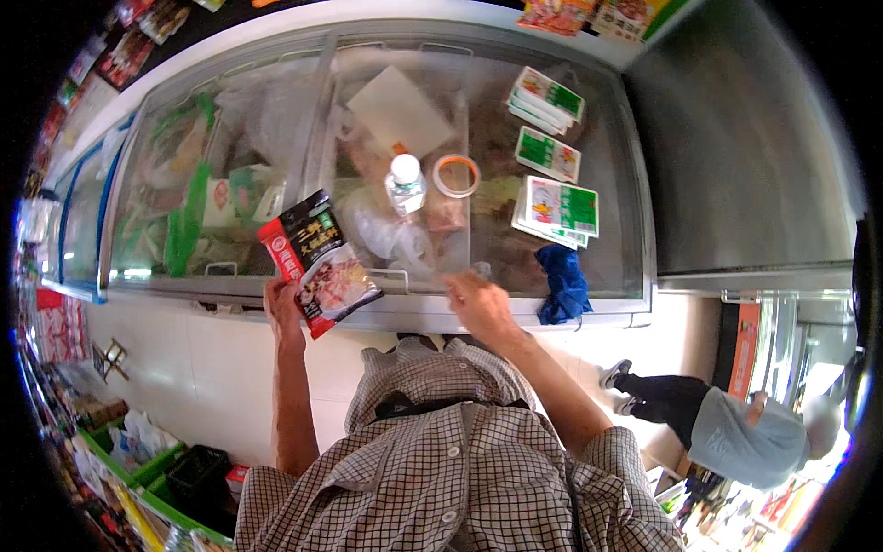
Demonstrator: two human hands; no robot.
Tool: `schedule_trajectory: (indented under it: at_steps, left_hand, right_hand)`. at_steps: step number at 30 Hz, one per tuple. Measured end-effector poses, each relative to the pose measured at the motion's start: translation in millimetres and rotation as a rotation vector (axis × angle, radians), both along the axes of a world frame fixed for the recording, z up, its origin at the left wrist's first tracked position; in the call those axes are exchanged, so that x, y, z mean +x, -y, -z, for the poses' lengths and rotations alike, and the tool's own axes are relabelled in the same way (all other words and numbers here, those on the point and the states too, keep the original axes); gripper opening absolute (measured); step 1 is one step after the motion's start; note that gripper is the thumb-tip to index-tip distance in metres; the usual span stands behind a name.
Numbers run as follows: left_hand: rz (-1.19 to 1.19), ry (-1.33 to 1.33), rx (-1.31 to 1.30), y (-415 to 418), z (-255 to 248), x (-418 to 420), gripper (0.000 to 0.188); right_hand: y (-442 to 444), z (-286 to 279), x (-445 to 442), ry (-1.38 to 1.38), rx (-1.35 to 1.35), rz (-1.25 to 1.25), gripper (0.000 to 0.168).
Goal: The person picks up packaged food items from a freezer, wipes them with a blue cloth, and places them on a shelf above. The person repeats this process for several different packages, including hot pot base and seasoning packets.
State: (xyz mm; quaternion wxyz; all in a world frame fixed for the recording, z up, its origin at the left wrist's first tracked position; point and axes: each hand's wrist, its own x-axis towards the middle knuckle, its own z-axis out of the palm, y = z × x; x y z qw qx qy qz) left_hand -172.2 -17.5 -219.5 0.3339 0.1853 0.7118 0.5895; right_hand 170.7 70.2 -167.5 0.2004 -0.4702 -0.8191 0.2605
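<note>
My left hand (283,307) grips the lower left edge of a black and red plastic food packet (321,259), which bears writing and a picture of a dish. The packet is held tilted over the front edge of a chest freezer with glass lids (269,299). Above the same edge, further right, is my right hand (479,307). Motion blurs its bent fingers, and no held object shows. A clear plastic bottle with a white cap (405,185) stands on the glass beside a roll of tape (457,176). A white sheet (400,114) lies behind them.
Flat green and white packs (562,207) lie in stacks on the right of the lid, near a crumpled blue cloth bag (564,284). A grey panel (745,152) rises at the right. Green crates (159,464) stand on the floor at left; another person (745,435) is at right.
</note>
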Motion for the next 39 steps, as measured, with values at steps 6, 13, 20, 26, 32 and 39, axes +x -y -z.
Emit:
schedule_trajectory:
  at_steps: [6, 13, 20, 26, 32, 39]
  left_hand:
    - [0.014, 0.275, 0.057, -7.6, -10.0, -0.9, 0.027]
    - [0.164, 0.601, 0.199, -25.0, -40.3, 12.4, 0.029]
    - [0.194, 0.625, 0.428, -15.0, -84.0, 40.8, 0.038]
    - [0.327, 0.615, 0.44, -29.8, -129.4, 86.1, 0.037]
    - [0.273, 0.619, 0.501, -48.3, -149.3, 108.7, 0.043]
    - [0.046, 0.651, 0.433, -59.4, -172.4, 103.7, 0.048]
  right_hand:
    - [-24.4, -10.8, 110.3, 0.34, 0.318, 0.466, 0.043]
    - [-23.1, 26.6, 151.7, 0.462, 0.053, 0.622, 0.056]
    - [11.1, -58.9, 85.6, -0.545, -0.374, 0.648, 0.04]
    - [-52.3, -149.3, -31.4, -0.578, 0.092, 0.189, 0.04]
    - [0.1, -127.7, -104.1, -0.261, 0.445, -0.161, 0.056]
    - [0.9, -111.8, -50.7, -0.329, 0.368, -0.049, 0.051]
